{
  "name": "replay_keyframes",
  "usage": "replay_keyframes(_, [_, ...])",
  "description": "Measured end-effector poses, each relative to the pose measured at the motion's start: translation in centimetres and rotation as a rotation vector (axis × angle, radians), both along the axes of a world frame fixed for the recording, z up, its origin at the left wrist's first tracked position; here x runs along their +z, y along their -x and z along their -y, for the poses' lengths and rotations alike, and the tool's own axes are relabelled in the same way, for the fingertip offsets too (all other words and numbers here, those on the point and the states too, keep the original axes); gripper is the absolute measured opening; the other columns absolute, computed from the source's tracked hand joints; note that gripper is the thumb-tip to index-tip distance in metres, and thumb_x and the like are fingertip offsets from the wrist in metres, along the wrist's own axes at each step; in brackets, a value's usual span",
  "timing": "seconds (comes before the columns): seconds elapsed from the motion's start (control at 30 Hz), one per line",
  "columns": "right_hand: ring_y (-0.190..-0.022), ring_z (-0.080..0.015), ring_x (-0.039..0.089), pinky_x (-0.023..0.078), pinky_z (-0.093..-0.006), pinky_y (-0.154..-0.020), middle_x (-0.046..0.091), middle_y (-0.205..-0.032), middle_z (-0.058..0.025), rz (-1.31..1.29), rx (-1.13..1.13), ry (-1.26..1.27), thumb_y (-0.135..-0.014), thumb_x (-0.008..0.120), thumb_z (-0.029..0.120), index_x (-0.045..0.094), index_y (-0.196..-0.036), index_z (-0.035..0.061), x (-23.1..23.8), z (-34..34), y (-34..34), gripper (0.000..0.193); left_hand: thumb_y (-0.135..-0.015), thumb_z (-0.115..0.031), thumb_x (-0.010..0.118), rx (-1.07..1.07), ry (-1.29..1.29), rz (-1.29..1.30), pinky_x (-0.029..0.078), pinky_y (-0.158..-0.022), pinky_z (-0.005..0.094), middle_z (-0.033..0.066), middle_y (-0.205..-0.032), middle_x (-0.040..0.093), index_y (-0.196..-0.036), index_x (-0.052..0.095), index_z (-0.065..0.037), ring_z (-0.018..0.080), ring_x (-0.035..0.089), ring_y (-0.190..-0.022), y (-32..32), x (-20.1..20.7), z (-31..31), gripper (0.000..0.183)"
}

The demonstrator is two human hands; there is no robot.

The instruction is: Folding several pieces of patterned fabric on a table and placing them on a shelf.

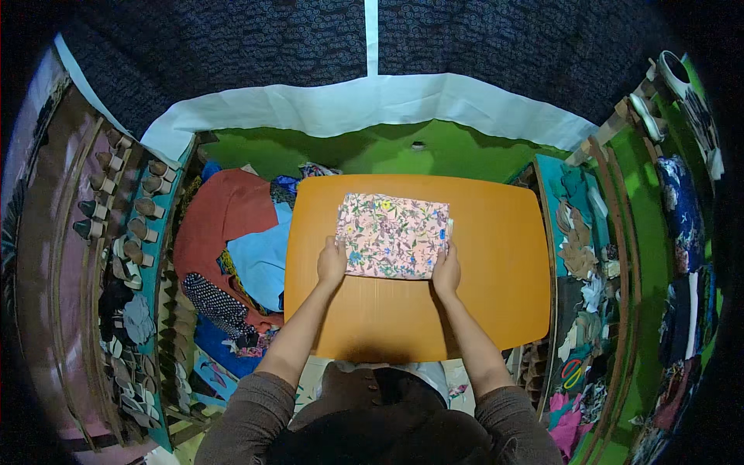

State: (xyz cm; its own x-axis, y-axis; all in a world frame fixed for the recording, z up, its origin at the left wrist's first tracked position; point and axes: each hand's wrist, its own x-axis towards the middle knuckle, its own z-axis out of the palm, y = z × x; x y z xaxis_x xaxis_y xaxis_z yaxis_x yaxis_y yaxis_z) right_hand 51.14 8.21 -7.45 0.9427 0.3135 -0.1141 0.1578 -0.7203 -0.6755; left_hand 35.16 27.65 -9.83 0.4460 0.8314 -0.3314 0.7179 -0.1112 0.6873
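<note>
A pink cloth with a flower print (394,236), folded into a neat rectangle, lies on the orange table (496,287) or just above it; I cannot tell which. My left hand (332,262) grips its near left edge, fingers partly hidden by the cloth. At the near right edge, my right hand (446,270) holds it the same way. Both forearms reach in from the lower edge, with dark sleeves pushed up to the elbows.
To the table's left is a heap of clothes, with a rust-red cloth (221,213) and a light blue one (263,252). Shoes (143,229) line the left rack. Folded and loose clothes (577,248) fill the right shelf. A patterned dark curtain (263,46) hangs behind.
</note>
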Motion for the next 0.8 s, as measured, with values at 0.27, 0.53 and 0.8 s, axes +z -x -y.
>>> replay_keyframes(0.27, [-0.131, -0.0344, 0.028, 0.016, -0.0492, -0.108, 0.035, -0.140, -0.0159, 0.478, 0.662, 0.254, -0.091, 0.040, 0.025, 0.036, -0.136, 0.0064, 2.0, -4.8, 3.7, 0.048, -0.088, -0.031, 0.048, -0.523, -0.726, 0.075, 0.020, -0.107, 0.0451, 0.0137, -0.142, 0.033, -0.138, 0.033, -0.007, 0.0299, 0.031, -0.130, -1.8, 1.8, 1.3, 0.057])
replay_keyframes(0.53, [-0.137, -0.0331, 0.016, 0.010, -0.0556, -0.108, 0.018, -0.148, -0.0178, 0.290, 0.320, 0.665, -0.093, 0.036, 0.034, 0.029, -0.142, 0.0145, -0.3, -1.6, -2.0, 0.052, -0.092, -0.036, 0.038, -0.551, -0.583, -0.107, 0.014, -0.108, 0.0539, 0.0078, -0.144, 0.033, -0.138, 0.035, -0.011, 0.0253, 0.026, -0.134, -2.5, -1.0, 1.4, 0.052])
replay_keyframes(0.8, [-0.136, -0.0342, 0.018, 0.009, -0.0586, -0.107, 0.024, -0.147, -0.0128, 0.372, 0.672, 0.358, -0.094, 0.035, 0.036, 0.030, -0.141, 0.0171, 0.7, -5.9, -1.1, 0.051, -0.093, -0.041, 0.035, -0.556, -0.593, -0.155, 0.013, -0.109, 0.0535, 0.0042, -0.146, 0.029, -0.140, 0.032, -0.015, 0.0224, 0.025, -0.135, -2.4, -1.2, 1.3, 0.054])
